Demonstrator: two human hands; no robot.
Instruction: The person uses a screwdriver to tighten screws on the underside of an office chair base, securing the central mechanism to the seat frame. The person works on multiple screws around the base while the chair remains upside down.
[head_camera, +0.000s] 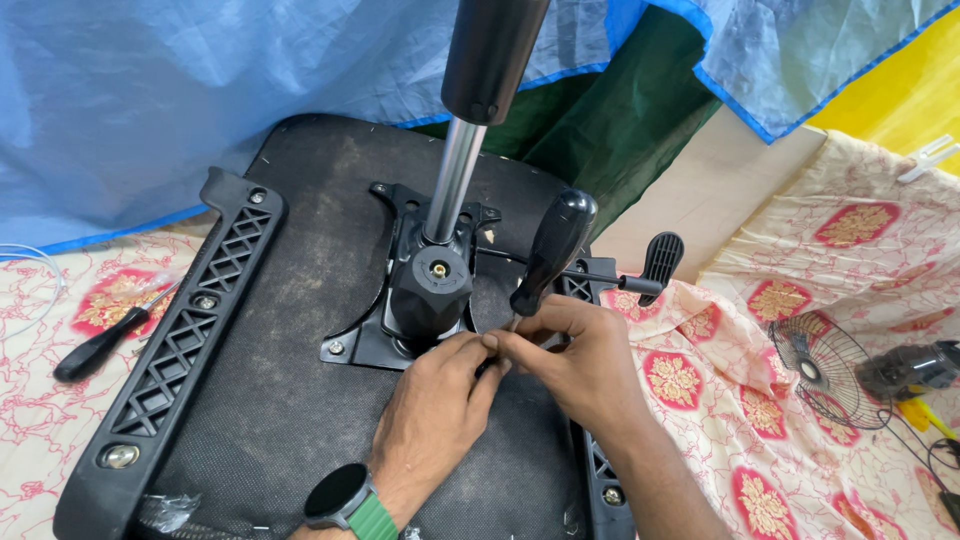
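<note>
An upturned office chair seat (300, 420) lies in front of me, its black underside up. A black metal mechanism plate (420, 290) with a chrome gas cylinder (455, 180) rises from its middle. My right hand (580, 355) grips a black-handled screwdriver (552, 250), its tip down at the plate's near right corner. My left hand (435, 410), with a green-strapped watch on the wrist, pinches at the same spot, fingertips touching the right hand's. What the fingertips hold is hidden.
Black plastic armrest brackets (185, 340) run along both seat sides. A height lever with paddle (660, 260) sticks out right. A second screwdriver (100, 345) lies on the patterned cloth at left. A small fan (850, 370) lies at right. Blue tarpaulin (200, 100) hangs behind.
</note>
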